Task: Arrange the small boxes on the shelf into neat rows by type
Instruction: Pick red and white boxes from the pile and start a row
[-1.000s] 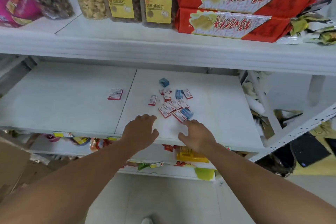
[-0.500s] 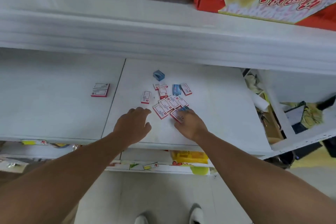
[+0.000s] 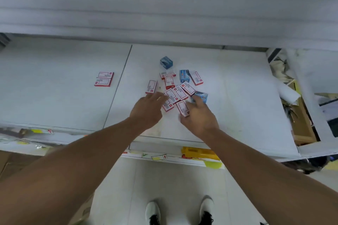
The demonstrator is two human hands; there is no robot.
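A loose pile of small red-and-white boxes [image 3: 175,93] lies in the middle of the white shelf [image 3: 237,100]. Three blue boxes sit among them: one upright at the back [image 3: 166,62], one flat [image 3: 184,76], and one at the pile's right edge [image 3: 202,96]. Two red-and-white boxes [image 3: 103,79] lie side by side, apart on the left panel. My left hand [image 3: 148,109] reaches in with straight fingers touching the pile's left side. My right hand [image 3: 200,118] pinches a red-and-white box [image 3: 182,107] between thumb and forefinger, its fingertips by the nearest blue box.
The upper shelf's front edge [image 3: 164,14] overhangs the work area. Crumpled paper and packaging [image 3: 285,82] and a wooden box [image 3: 301,126] crowd the right end. A yellow package [image 3: 199,152] sits on the lower shelf. My shoes [image 3: 153,212] stand on the tiled floor.
The view has tipped down and closer to the shelf. Both hands moved forward from the front edge into the pile, and the right hand has closed on a red-and-white box.
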